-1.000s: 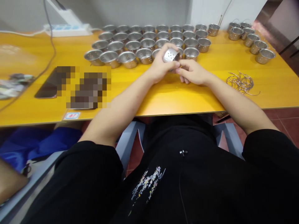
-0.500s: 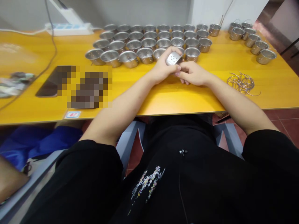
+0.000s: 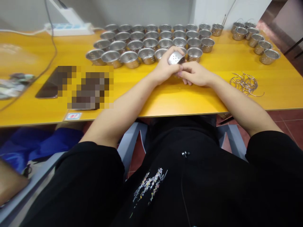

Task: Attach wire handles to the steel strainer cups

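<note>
Yellow-topped bench, set against a grey wall, carries your metal cups in close rows, mouths upward, an arrangement that probably keeps each one easy to lift and count. You have one perforated cup off the surface, over the bench in front of the nearest row. Your left hand is curled round it, thumb below and fingers over the top, holding it tilted with the mouth toward your right; this appears to bring the rim within reach of the other side. Your right hand is partly closed, thumb and forefinger drawn together at that rim; whether they pinch anything thin cannot be told. Loose bent wires lie tangled beyond your right forearm, presumably placed there for a short reach. Further right, a separate group of cups stands apart, wire loops showing above the rear ones, a gap that seems meant to prevent mixing. One dark phone lies well to your left, clear of the handling area.
</note>
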